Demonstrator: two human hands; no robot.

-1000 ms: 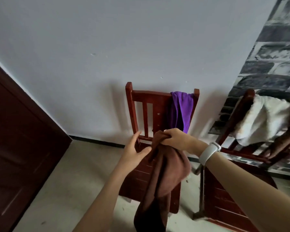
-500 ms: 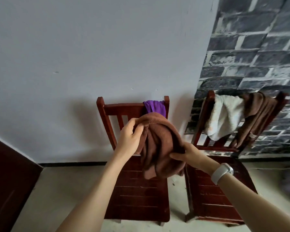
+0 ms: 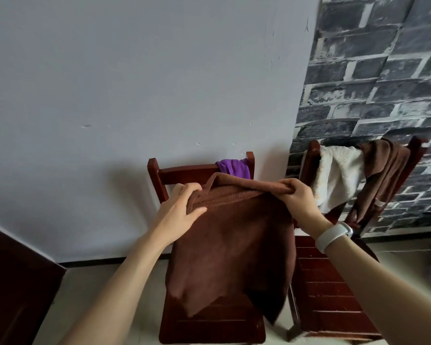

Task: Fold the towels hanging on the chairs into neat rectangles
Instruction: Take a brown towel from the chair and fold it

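Note:
A brown towel hangs spread in the air in front of the left wooden chair. My left hand grips its upper left edge, and my right hand pinches its upper right edge. The towel's lower part droops over the chair seat. A purple towel hangs on that chair's backrest, partly hidden behind the brown one. On the right chair hang a white towel and another brown towel.
Both chairs stand against the wall, the right one in front of grey brick-pattern wallpaper. A dark wooden door is at the lower left. Pale floor lies around the chairs.
The brown towel was bunched between my hands; now my hands have moved apart and stretched its top edge wide, so it hangs flat. The view has shifted closer to the chairs.

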